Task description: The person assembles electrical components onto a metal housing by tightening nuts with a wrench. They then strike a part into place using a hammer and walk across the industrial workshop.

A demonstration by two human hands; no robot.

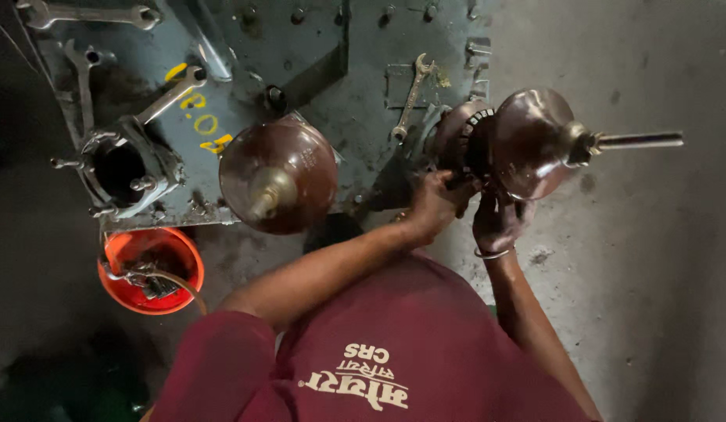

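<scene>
In the head view, both hands work at the brown ribbed insulator point(527, 141) lying on its side right of centre in the frame, its metal rod point(636, 141) pointing toward the right edge. The left hand point(435, 205) grips the insulator's underside near the toothed collar point(466, 137), fingers curled and pressed against the dark metal; what sits between the fingertips is too dark to tell. The right hand point(497, 223), a thin bangle at its wrist, cups the lower rim of the dome from beneath, fingers folded around it. A second brown insulator point(278, 176) stands at the centre of the frame on the grey metal tank top point(363, 70), which bears curved yellow painted marks at upper left. Open-ended spanners point(171, 95) lie at upper left, and a smaller spanner point(412, 95) lies just above the hands. An orange bucket point(150, 270) holding dark parts sits on the floor at lower left. A maroon shirt point(394, 359) with pale printed lettering fills the bottom.
</scene>
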